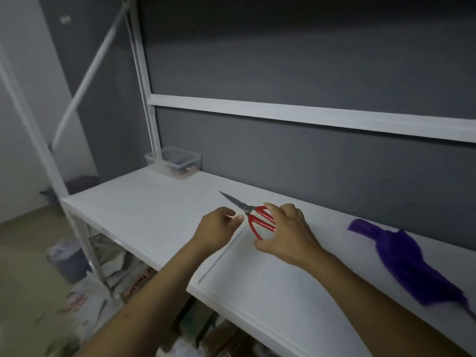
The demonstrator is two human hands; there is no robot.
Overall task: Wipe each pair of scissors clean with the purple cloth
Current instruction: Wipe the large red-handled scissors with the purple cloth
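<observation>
The red-handled scissors [253, 219] are on the white bench [144, 202], directly under the fingers [277, 211] of the right hand [291, 233]. These fingers are spread and arched over the two red handle loops, with the index tip at the upper loop. The thumb [260, 245] sits just below the lower handle end. I cannot tell whether the fingers are actually grasping the handles or only reaching over them.

The closed grey blades [233, 200] point up and to the left, away from those fingers. They pass just beyond the knuckles of the left hand [216, 229]. The left hand's fingers are curled into a loose clench, thumb against the index finger, holding nothing. They are beside the scissors' pivot but not touching it.

The purple cloth [404, 261] lies crumpled on the bench well to the right of the right hand's fingers, with neither hand touching it. A clear plastic container [180, 161] stands at the bench's back corner, far beyond the fingers of the left hand.
</observation>
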